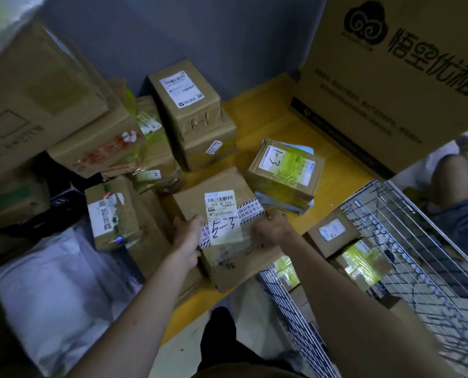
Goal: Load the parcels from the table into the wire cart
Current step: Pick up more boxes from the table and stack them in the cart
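A brown cardboard parcel point(224, 230) with a white label and striped tape sits at the near edge of the yellow table point(334, 186). My left hand point(188, 241) grips its left side. My right hand point(272, 230) grips its right side, fingers curled over the top. The wire cart point(407, 255) stands to the right, below table level, with two boxes point(334, 233) inside. More parcels remain on the table: one marked 1-3 point(286, 173) lying on flat envelopes, and a tall one marked 6-1 point(189, 102).
Stacked cartons point(96, 148) crowd the table's left side, with white plastic mail bags point(52, 290) at the lower left. A large printed carton point(396, 77) stands at the back right. Another person's leg point(454, 192) shows beyond the cart.
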